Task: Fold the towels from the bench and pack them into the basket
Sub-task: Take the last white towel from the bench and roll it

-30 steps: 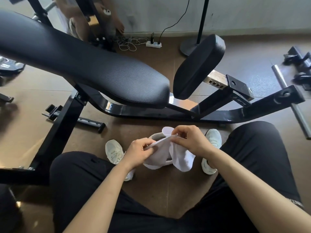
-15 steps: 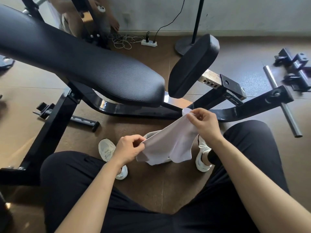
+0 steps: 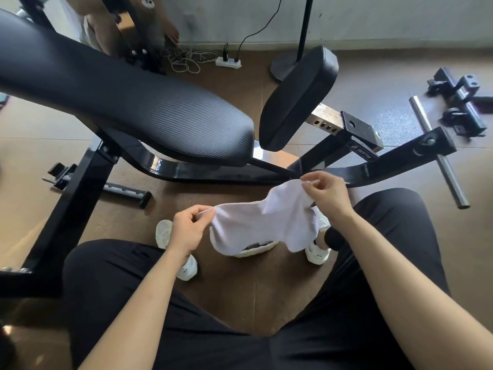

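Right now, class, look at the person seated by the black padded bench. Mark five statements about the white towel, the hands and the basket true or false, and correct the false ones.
1. Both hands hold the white cloth towel. True.
2. The left hand rests on the black padded bench. False: its grip is on the towel's left edge.
3. The right hand pinches the towel's upper corner. True.
4. The towel lies folded inside the pale woven basket. False: it hangs spread above it.
5. The white power strip lies on the bench. False: on the floor by the wall.
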`<action>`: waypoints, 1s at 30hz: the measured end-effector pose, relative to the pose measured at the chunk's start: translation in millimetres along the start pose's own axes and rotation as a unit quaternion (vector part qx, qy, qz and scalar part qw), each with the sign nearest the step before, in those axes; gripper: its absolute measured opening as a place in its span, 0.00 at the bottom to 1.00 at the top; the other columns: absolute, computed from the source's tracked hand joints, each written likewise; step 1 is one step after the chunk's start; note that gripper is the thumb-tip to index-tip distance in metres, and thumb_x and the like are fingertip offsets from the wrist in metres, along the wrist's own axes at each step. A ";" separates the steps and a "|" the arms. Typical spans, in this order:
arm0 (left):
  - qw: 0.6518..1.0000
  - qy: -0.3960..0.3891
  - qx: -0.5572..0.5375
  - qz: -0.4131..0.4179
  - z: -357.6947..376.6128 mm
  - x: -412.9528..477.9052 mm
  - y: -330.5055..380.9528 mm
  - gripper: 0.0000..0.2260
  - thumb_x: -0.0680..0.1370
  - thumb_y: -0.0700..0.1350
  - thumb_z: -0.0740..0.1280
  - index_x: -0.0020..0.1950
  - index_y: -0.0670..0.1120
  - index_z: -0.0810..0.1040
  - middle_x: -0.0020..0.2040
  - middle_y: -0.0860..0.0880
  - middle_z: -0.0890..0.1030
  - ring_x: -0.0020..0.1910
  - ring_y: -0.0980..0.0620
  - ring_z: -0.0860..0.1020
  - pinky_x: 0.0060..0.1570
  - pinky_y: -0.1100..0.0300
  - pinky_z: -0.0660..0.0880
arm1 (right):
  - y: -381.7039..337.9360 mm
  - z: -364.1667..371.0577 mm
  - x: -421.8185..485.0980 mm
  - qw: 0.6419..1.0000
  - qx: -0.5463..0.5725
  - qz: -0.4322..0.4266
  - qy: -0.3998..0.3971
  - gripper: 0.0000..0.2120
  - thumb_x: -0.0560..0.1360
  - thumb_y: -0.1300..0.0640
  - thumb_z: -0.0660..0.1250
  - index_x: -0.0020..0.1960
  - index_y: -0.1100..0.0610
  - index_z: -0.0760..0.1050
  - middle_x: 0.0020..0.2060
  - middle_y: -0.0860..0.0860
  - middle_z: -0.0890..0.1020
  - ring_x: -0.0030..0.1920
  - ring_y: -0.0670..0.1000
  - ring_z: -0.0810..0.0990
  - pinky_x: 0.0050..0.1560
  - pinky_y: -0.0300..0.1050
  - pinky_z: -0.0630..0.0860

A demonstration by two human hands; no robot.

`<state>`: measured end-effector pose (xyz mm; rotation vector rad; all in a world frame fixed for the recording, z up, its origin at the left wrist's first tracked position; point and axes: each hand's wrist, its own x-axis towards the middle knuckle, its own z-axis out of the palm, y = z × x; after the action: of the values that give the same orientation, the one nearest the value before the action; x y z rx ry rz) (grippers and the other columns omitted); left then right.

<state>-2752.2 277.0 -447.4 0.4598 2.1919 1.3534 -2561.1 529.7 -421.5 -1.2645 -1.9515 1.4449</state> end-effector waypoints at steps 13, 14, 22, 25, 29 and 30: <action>0.977 -0.046 -0.203 -0.054 17.5 -14.2 13.6 0.05 0.78 0.43 0.73 0.53 0.48 0.87 0.52 0.46 0.88 0.58 0.44 0.83 0.63 0.47 0.78 | -18.4 40.9 -46.3 0.963 0.050 -0.065 -0.255 0.16 0.74 0.70 0.73 0.59 0.57 0.85 0.46 0.52 0.88 0.46 0.47 0.85 0.50 0.38 0.81; 0.973 -0.048 -0.218 -0.055 17.7 -15.5 13.9 0.05 0.78 0.42 0.73 0.53 0.47 0.87 0.52 0.44 0.88 0.58 0.43 0.84 0.63 0.46 0.79 | -19.9 43.9 -49.0 0.964 0.047 -0.080 -0.250 0.15 0.73 0.69 0.75 0.57 0.58 0.85 0.44 0.51 0.88 0.44 0.47 0.85 0.48 0.38 0.80; 0.968 -0.073 -0.236 -0.050 27.5 -26.4 19.0 0.06 0.76 0.40 0.74 0.52 0.46 0.88 0.52 0.44 0.88 0.57 0.43 0.85 0.58 0.49 0.81 | -25.6 55.5 -56.8 0.961 -0.041 -0.189 -0.197 0.04 0.70 0.59 0.80 0.43 0.54 0.86 0.39 0.45 0.84 0.40 0.44 0.83 0.41 0.34 0.78; 0.964 -0.110 -0.238 -0.028 31.5 -29.8 24.5 0.08 0.78 0.39 0.71 0.54 0.49 0.87 0.55 0.46 0.87 0.59 0.46 0.84 0.57 0.54 0.81 | -24.9 59.8 -57.0 0.960 -0.079 -0.206 -0.175 0.04 0.71 0.56 0.80 0.43 0.54 0.85 0.42 0.45 0.78 0.42 0.41 0.77 0.41 0.33 0.74; 0.960 -0.160 -0.229 -0.014 33.3 -32.7 30.1 0.11 0.81 0.38 0.67 0.59 0.49 0.85 0.59 0.49 0.86 0.60 0.51 0.83 0.52 0.60 0.81 | -25.2 62.0 -55.4 0.957 -0.129 -0.201 -0.166 0.05 0.75 0.54 0.76 0.46 0.53 0.82 0.47 0.45 0.81 0.50 0.44 0.78 0.49 0.34 0.74; 0.962 -0.164 -0.218 -0.011 33.7 -32.1 29.2 0.11 0.82 0.39 0.67 0.60 0.49 0.85 0.60 0.49 0.86 0.61 0.50 0.83 0.52 0.58 0.81 | -25.2 62.0 -55.5 0.957 -0.125 -0.201 -0.169 0.04 0.75 0.54 0.75 0.46 0.54 0.81 0.45 0.45 0.82 0.48 0.45 0.79 0.48 0.34 0.74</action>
<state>-2705.9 297.1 -425.5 0.4501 1.5715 1.5657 -2589.9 448.2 -412.2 -0.6727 -2.5050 1.2956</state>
